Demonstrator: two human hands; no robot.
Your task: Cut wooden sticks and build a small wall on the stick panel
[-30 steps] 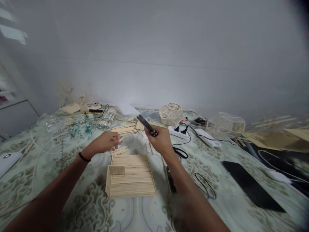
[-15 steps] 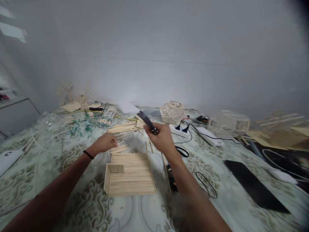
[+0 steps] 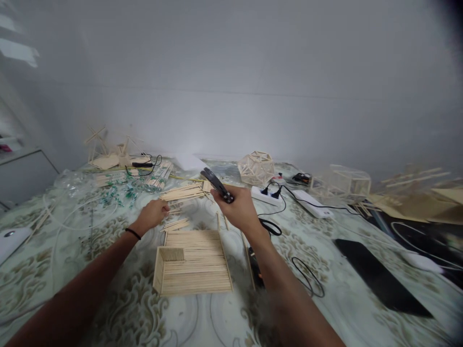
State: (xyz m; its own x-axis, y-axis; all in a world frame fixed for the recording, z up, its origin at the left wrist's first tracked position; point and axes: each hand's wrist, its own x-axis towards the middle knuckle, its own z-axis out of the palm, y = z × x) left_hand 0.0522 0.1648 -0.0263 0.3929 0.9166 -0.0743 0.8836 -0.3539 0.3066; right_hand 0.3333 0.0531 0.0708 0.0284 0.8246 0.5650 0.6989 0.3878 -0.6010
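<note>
Bare grey wall (image 3: pixel 231 72), patterned tablecloth (image 3: pixel 119 308)

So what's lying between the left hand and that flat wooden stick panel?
A few loose sticks, right by the left hand and just short of the stick panel; head view.

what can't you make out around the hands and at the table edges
Head view, left hand: whether it pinches any of the loose sticks is too small to tell.
Head view, black tool: handles buried in the right hand, tip blurred.
Head view, black object: half hidden by the right forearm.
Head view, white device: cut off by the left edge.
</note>
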